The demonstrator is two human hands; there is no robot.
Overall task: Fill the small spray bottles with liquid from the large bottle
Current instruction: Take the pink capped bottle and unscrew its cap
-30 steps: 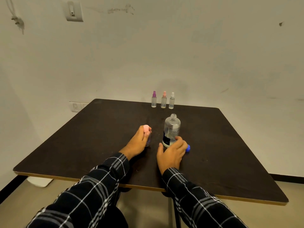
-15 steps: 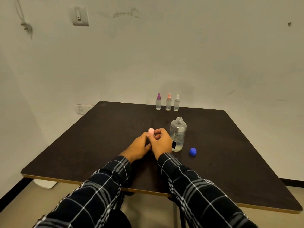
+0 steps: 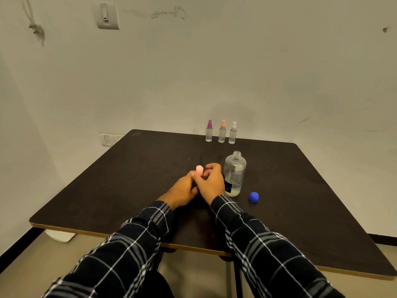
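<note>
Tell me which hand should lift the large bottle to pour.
Right, probably. The right hand sits directly beside the open large bottle. The left hand lies on the far side and grips the pink-capped spray bottle, which it can steady for filling.

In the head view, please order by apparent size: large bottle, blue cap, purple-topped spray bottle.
Largest: large bottle.
Then purple-topped spray bottle, though it stands farther from the camera.
Smallest: blue cap.
</note>
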